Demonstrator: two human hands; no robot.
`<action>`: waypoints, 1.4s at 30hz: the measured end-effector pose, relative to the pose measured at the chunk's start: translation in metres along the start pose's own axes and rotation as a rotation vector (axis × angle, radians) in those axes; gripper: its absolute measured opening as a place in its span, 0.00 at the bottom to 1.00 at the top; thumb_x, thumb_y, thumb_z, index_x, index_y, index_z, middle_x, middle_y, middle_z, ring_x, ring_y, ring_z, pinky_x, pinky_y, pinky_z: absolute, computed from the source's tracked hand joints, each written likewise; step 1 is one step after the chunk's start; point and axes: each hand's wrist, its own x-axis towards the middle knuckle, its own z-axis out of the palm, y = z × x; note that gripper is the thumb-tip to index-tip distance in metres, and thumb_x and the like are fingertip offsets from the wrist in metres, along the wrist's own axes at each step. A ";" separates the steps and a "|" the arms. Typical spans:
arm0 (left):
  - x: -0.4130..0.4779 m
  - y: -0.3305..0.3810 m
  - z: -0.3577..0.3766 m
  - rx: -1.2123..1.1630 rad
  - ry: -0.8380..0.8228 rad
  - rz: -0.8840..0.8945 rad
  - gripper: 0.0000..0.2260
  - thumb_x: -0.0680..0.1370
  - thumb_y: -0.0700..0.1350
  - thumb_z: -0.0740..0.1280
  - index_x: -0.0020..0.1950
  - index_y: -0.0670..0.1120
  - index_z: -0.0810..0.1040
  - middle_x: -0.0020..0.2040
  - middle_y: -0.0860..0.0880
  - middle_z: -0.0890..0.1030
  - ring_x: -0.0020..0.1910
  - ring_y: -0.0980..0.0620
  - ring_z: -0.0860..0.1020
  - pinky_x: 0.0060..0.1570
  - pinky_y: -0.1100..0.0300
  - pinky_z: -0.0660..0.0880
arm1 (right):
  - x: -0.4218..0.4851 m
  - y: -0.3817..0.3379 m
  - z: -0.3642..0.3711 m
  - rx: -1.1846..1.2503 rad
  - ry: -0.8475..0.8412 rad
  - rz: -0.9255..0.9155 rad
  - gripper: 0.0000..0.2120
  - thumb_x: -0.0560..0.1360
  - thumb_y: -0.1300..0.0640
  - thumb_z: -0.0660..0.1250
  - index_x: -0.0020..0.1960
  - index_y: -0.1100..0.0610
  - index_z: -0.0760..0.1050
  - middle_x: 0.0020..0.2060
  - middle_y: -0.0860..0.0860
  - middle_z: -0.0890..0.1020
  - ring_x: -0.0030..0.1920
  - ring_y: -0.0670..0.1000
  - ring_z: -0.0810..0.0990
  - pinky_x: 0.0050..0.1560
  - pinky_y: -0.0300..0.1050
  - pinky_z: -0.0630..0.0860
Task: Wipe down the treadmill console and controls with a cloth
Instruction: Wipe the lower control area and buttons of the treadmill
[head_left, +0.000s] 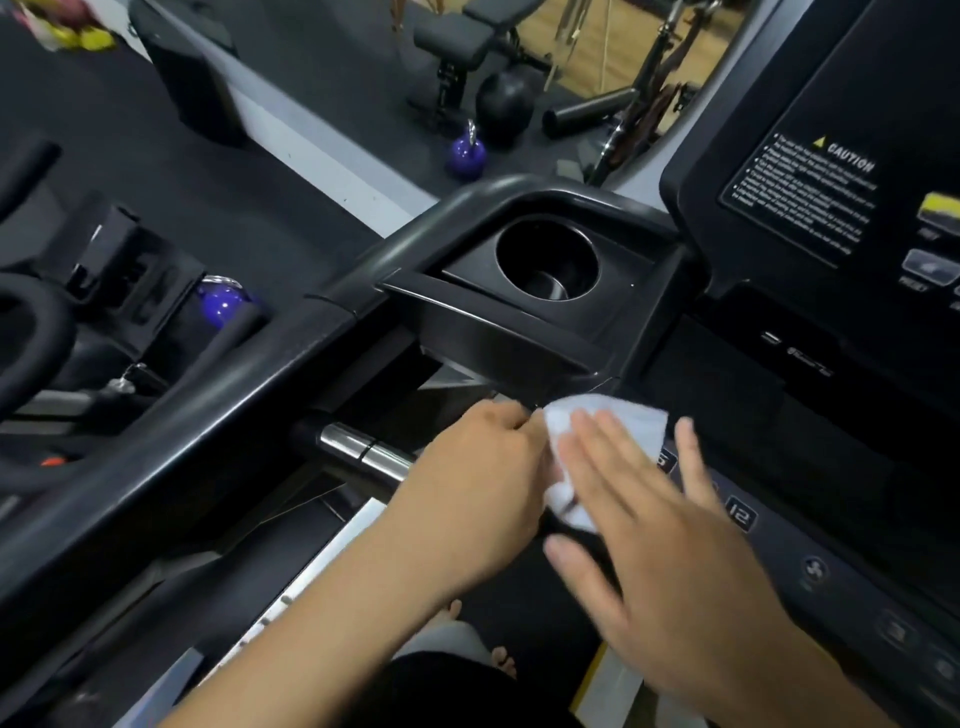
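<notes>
A white cloth (623, 421) lies on the black treadmill console's control panel (810, 525), at its left end beside the numbered speed keys. My right hand (654, 525) presses flat on the cloth with fingers spread. My left hand (483, 467) is curled and pinches the cloth's left edge. The console screen (852, 171) with a caution label rises at the upper right. Part of the cloth is hidden under my right hand.
A round cup holder (548, 260) sits in the console's left tray, just above the hands. A black side handrail (208, 415) runs down to the left, with a chrome pulse grip (363, 449) beneath it. Purple kettlebells (467, 153), a bench and weights stand on the floor beyond.
</notes>
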 end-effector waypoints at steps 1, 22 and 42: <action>-0.009 -0.007 -0.005 -0.047 -0.064 -0.004 0.13 0.79 0.52 0.61 0.58 0.46 0.74 0.48 0.48 0.77 0.52 0.46 0.75 0.51 0.54 0.74 | -0.009 -0.003 0.002 0.001 -0.008 -0.049 0.31 0.77 0.40 0.55 0.74 0.56 0.66 0.75 0.50 0.65 0.77 0.48 0.59 0.71 0.70 0.58; -0.030 -0.020 -0.011 -0.340 0.156 0.075 0.06 0.78 0.44 0.66 0.48 0.46 0.82 0.43 0.54 0.82 0.44 0.56 0.80 0.47 0.62 0.75 | 0.000 -0.013 0.005 -0.043 -0.026 -0.066 0.32 0.78 0.40 0.54 0.75 0.58 0.64 0.76 0.52 0.64 0.77 0.50 0.59 0.72 0.70 0.53; -0.036 -0.008 0.008 -0.043 -0.001 0.221 0.31 0.81 0.60 0.54 0.79 0.44 0.61 0.80 0.44 0.58 0.77 0.49 0.62 0.71 0.58 0.66 | -0.026 0.004 0.004 -0.113 0.018 -0.018 0.32 0.81 0.36 0.47 0.73 0.58 0.67 0.75 0.54 0.65 0.76 0.53 0.61 0.71 0.74 0.52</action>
